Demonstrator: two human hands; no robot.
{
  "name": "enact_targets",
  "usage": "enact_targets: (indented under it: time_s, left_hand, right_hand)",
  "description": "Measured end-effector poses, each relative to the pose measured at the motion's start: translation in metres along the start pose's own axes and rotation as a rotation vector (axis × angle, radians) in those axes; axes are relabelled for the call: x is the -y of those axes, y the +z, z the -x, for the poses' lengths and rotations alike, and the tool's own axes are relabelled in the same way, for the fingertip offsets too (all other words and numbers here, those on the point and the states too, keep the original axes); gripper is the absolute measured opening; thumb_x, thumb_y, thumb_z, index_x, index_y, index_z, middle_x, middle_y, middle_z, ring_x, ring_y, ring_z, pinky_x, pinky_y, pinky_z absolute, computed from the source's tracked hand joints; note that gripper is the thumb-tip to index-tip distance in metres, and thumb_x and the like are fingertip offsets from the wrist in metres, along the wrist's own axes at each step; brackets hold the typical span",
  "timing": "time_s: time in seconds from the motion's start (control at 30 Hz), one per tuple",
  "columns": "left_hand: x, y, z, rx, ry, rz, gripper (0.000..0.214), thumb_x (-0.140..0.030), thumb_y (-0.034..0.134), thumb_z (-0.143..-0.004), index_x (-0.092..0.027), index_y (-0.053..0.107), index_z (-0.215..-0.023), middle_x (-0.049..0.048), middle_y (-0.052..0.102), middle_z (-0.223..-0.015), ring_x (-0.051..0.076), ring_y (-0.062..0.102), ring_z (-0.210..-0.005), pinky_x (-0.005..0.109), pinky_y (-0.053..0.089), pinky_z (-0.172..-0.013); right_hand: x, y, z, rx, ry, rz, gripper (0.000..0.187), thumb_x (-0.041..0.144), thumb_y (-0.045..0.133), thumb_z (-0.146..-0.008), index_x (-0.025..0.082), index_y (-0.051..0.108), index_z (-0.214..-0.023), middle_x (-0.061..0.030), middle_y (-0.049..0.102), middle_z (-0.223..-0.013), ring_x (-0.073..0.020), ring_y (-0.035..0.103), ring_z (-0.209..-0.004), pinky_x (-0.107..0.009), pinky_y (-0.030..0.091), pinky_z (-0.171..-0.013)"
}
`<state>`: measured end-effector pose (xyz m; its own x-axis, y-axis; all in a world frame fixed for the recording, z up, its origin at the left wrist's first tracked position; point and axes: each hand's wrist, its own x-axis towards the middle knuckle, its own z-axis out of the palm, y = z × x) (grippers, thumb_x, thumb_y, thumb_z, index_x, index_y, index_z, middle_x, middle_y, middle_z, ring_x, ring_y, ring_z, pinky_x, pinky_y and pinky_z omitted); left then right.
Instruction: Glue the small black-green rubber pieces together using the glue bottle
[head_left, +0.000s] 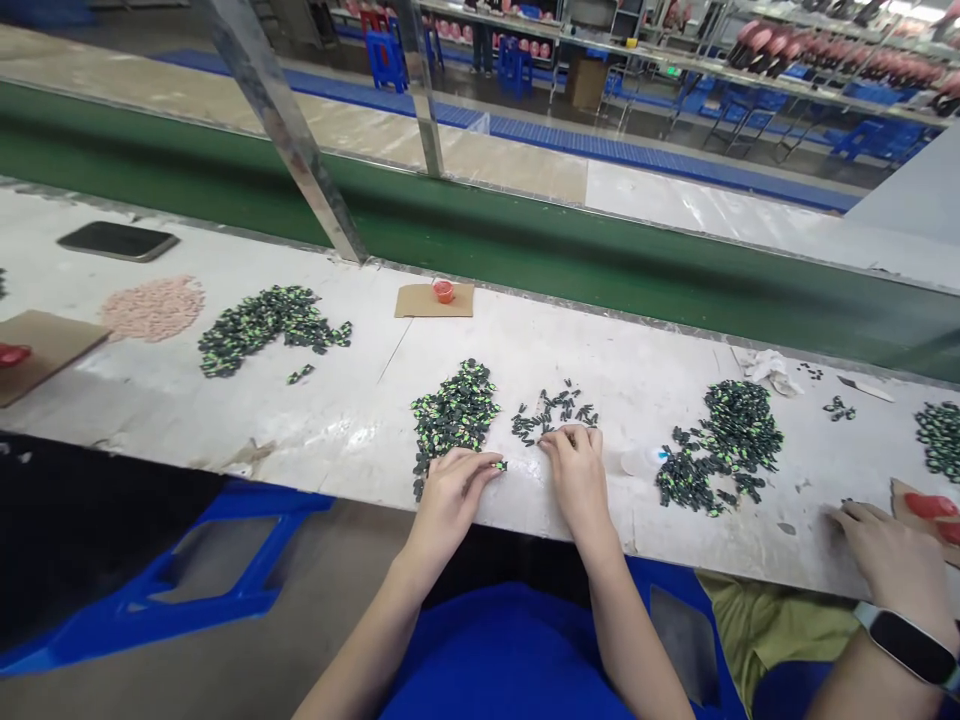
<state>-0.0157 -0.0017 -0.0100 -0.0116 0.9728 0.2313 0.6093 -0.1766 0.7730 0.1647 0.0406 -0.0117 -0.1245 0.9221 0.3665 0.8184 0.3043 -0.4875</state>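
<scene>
My left hand (454, 480) rests at the near edge of a heap of small black-and-green pieces (454, 408), fingers curled together, pinching one piece at its fingertips. My right hand (576, 465) lies beside it with fingers bent down onto a scattered group of small dark pieces (551, 412); what it holds, if anything, is hidden. Both hands sit on the white worktable (360, 400) near its front edge.
Further heaps of black-and-green pieces (266, 325) (724, 440), a pink heap (154, 308), a red cup (443, 290) on cardboard and a dark tray (118, 240) lie on the table. A co-worker's hand (892, 560) with a watch is at right. A green conveyor belt (525, 240) runs behind.
</scene>
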Motion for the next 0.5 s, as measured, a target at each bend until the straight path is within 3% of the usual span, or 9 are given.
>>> enact_targets:
  time_s: [0.27,0.5]
  left_hand:
    - [-0.011,0.007,-0.004,-0.005,0.093,0.000,0.018,-0.025,0.050,-0.094,-0.024,0.068,-0.094,0.0011,0.073,-0.089,0.019,0.063,-0.089,0.034,0.040,-0.080]
    - [-0.015,0.012,-0.006,0.019,0.126,-0.056,0.020,-0.020,0.048,-0.094,-0.024,0.067,-0.096,0.0011,0.073,-0.091,0.019,0.062,-0.091,0.034,0.038,-0.081]
  right_hand:
    - [0.019,-0.015,0.019,0.116,0.135,-0.495,0.019,0.024,0.042,-0.096,0.019,0.061,-0.098,-0.0072,0.064,-0.094,-0.0178,0.063,-0.082,-0.029,0.055,-0.070]
    - [0.021,-0.017,0.024,0.113,0.012,-0.469,0.022,0.022,0.045,-0.095,0.022,0.067,-0.099,-0.0068,0.065,-0.089,-0.0185,0.064,-0.083,-0.031,0.055,-0.076]
